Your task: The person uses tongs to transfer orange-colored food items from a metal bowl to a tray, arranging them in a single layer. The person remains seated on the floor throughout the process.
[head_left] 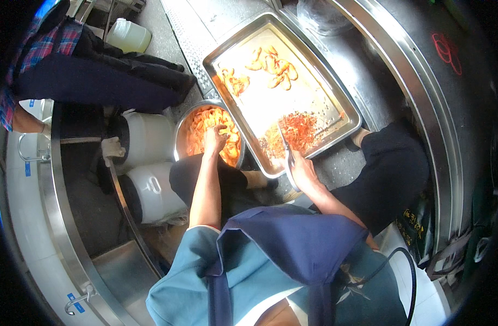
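My left hand [215, 139] is over a round metal bowl [178, 136] filled with orange cooked shrimp [208, 118]. Its fingers are curled at the shrimp, and whether one is held between them is too unclear to tell. My right hand [304, 169] grips a pair of scissors [289, 157] whose blades point away from me over the near end of a rectangular steel tray [350, 95]. Beneath the blades lies a heap of reddish shrimp trimmings [300, 132]. Toward the tray's far end, whole-looking shrimp [277, 67] lie in two loose groups. Glare washes out the tray's middle.
At the left stand white plastic jugs [155, 187] below a steel sink edge [55, 195] with taps. Another person in dark trousers [102, 77] stands at the upper left, near a pale jug [128, 36]. A steel counter edge [420, 73] curves along the right.
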Demonstrator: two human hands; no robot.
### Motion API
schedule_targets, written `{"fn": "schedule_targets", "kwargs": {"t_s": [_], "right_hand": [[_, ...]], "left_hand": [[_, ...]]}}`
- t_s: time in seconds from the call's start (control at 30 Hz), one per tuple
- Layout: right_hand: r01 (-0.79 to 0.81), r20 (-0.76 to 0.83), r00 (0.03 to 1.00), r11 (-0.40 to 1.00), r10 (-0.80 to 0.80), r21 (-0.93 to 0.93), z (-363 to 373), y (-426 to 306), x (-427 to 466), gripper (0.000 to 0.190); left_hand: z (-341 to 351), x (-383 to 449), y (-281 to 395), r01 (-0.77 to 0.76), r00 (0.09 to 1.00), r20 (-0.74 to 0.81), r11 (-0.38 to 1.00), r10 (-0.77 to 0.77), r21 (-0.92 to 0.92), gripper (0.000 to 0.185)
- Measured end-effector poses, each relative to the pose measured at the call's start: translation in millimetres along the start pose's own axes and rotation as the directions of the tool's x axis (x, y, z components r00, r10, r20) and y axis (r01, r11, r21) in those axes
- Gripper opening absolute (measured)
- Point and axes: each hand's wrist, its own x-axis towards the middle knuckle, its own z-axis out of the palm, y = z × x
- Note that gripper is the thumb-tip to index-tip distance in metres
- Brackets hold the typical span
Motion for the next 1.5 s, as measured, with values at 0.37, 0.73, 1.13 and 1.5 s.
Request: {"fn": "schedule_targets", "kwargs": {"t_s": [0.37,0.73,1.13,1.5], "right_hand": [[-0.08,0.019,0.997,0.993,0.079,0.083,-10,-24,-1,0.048],[-0.129,0.0,0.991,0.982,0.13,0.134,-17,-38,0,0.047],[-0.104,-0.009,0.994,0.989,0.105,0.105,-7,-26,-11,0.046],[-0.042,-0.04,0.998,0.994,0.046,0.1,-8,-25,-13,0.051]], "left_hand": [[91,102,130,-0.545,0.831,-0.208,0.829,0.515,-0.125,0.026],[102,127,154,-0.406,0.907,-0.079,0.909,0.414,0.098,0.026],[117,110,153,-0.352,0.93,-0.052,0.924,0.363,0.151,0.027],[79,67,115,-0.214,0.977,0.008,0.975,0.215,-0.059,0.031]]}}
